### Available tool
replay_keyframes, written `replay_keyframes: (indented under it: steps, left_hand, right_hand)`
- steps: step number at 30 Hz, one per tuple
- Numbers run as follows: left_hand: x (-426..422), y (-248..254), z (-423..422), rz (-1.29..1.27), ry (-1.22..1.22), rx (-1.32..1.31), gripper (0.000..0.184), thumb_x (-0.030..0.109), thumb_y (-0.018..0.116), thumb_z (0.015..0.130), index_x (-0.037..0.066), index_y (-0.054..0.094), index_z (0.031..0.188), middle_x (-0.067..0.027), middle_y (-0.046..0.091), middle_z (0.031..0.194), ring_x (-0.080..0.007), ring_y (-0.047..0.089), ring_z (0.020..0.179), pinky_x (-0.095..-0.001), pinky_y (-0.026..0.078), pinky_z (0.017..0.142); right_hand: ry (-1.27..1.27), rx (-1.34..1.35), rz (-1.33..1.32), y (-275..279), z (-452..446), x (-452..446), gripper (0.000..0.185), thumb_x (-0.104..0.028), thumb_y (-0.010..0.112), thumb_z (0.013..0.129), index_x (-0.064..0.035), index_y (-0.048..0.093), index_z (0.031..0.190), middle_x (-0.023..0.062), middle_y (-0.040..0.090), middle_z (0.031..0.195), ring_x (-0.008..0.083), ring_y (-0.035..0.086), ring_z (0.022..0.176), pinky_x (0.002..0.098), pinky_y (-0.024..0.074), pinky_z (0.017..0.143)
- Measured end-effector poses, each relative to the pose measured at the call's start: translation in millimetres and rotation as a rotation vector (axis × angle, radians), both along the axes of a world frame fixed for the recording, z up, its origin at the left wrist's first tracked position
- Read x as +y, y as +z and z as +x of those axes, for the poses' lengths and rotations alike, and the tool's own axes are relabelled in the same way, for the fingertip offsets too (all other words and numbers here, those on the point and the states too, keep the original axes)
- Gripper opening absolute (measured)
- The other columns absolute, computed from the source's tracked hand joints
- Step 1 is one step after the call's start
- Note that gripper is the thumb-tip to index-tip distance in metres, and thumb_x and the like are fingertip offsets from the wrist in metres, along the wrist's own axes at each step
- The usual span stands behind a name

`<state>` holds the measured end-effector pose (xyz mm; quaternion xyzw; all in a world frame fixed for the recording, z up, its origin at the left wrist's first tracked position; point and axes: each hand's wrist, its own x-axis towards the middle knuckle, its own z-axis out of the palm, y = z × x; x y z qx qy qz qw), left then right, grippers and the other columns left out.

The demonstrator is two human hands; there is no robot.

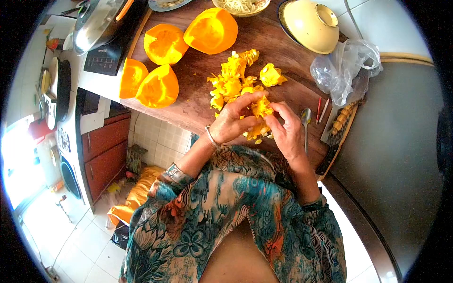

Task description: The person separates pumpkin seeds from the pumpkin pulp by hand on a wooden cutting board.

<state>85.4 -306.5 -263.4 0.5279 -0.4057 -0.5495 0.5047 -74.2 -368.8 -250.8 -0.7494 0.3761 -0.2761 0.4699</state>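
4 orange pumpkin pieces (pixel 211 31) stand across the far left of the wooden table (pixel 198 101), cut faces turned up or toward the person. From where I stand, I can see both bare hands close together at the near edge. The left hand (pixel 237 118), a bracelet (pixel 212 137) on its wrist, has its fingers closed in on a stringy clump of pulp (pixel 262 108). The right hand (pixel 286 132) meets it from the other side, thumb and fingertips narrowed on that same clump, so the 2 hands hold it between them, just above the tabletop.

A loose heap of pulp (pixel 231 81) lies right beyond the left hand, with 1 separate lump (pixel 272 75) to its right. A few pale seeds (pixel 258 141) show below the fingers. Just beside the right hand there's a spoon (pixel 306 118), then 2 thin sticks, 1 red (pixel 319 103) and 1 whitish (pixel 323 111). A knife (pixel 327 160) lies near the table's right edge. Farther back sit a crumpled plastic bag (pixel 348 70) and a yellow bowl (pixel 312 29), upside down.
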Motion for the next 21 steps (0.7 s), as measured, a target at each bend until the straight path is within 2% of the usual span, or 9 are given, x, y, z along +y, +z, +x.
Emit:
replay_keyframes:
  steps: [3,6,9,12,15,18,21]
  left_hand:
    - [-0.2,-2.5,6.0,0.047,-0.087,0.066,0.039,0.000,0.059,0.082,0.001,0.052,0.120,-0.0002,0.057,0.087,-0.0067,0.052,0.069,-0.0210,0.045,0.059]
    - [1.8,-7.6,4.7,0.181,-0.039,0.198,0.034,0.002,0.058,0.085,0.001,0.053,0.118,-0.0013,0.059,0.089,-0.0067,0.054,0.070,-0.0207,0.046,0.059]
    - [0.5,-5.1,4.0,0.180,-0.010,0.134,0.031,0.002,0.057,0.085,-0.001,0.053,0.116,-0.0018,0.060,0.089,-0.0071,0.055,0.071,-0.0203,0.047,0.060]
    - [-0.3,-8.6,1.7,0.137,0.029,0.219,0.031,-0.001,0.057,0.084,-0.001,0.053,0.115,-0.0020,0.060,0.089,-0.0076,0.057,0.073,-0.0200,0.048,0.061]
    - [0.9,-14.5,3.6,0.183,0.050,0.325,0.031,-0.004,0.061,0.080,0.000,0.056,0.110,-0.0057,0.062,0.101,-0.0123,0.059,0.091,-0.0261,0.049,0.081]
    - [0.2,-20.6,5.0,0.213,0.083,0.414,0.031,-0.007,0.061,0.078,0.001,0.055,0.107,-0.0063,0.062,0.101,-0.0137,0.060,0.089,-0.0277,0.050,0.079]
    - [-0.2,-23.0,9.6,0.191,0.075,0.336,0.031,-0.008,0.061,0.077,0.002,0.056,0.106,-0.0065,0.062,0.099,-0.0143,0.061,0.086,-0.0282,0.051,0.078]
  right_hand:
    - [0.006,0.021,-0.002,-1.7,-1.6,1.3,0.019,-0.003,0.062,0.080,0.0004,0.057,0.097,0.0143,0.058,0.080,0.0282,0.059,0.072,0.0339,0.0472,0.065]
    - [-0.027,-0.004,0.029,-1.1,-0.5,3.2,0.018,-0.005,0.063,0.081,0.0001,0.058,0.097,0.0139,0.061,0.077,0.0240,0.061,0.069,0.0318,0.0478,0.062]
    - [-0.060,-0.022,0.117,-2.1,-1.4,6.9,0.015,-0.006,0.063,0.083,-0.0005,0.059,0.097,0.0113,0.062,0.074,0.0157,0.060,0.065,0.0279,0.0473,0.059]
    - [-0.091,-0.027,0.181,0.4,-2.4,8.1,0.013,-0.007,0.062,0.084,-0.0010,0.060,0.096,0.0083,0.061,0.071,0.0096,0.057,0.064,0.0253,0.0461,0.058]
    - [-0.111,-0.020,0.228,-1.8,-3.0,8.2,0.012,-0.008,0.061,0.086,-0.0013,0.060,0.096,0.0059,0.060,0.070,0.0077,0.055,0.065,0.0238,0.0456,0.059]
    - [-0.123,-0.035,0.309,-0.4,-1.8,8.1,0.013,-0.008,0.062,0.085,-0.0015,0.060,0.096,0.0063,0.062,0.077,0.0096,0.056,0.070,0.0248,0.0463,0.063]
    - [0.033,-0.123,0.136,-9.4,-2.6,-1.3,0.016,-0.007,0.063,0.083,-0.0016,0.059,0.098,0.0073,0.062,0.086,0.0116,0.057,0.077,0.0264,0.0465,0.069]
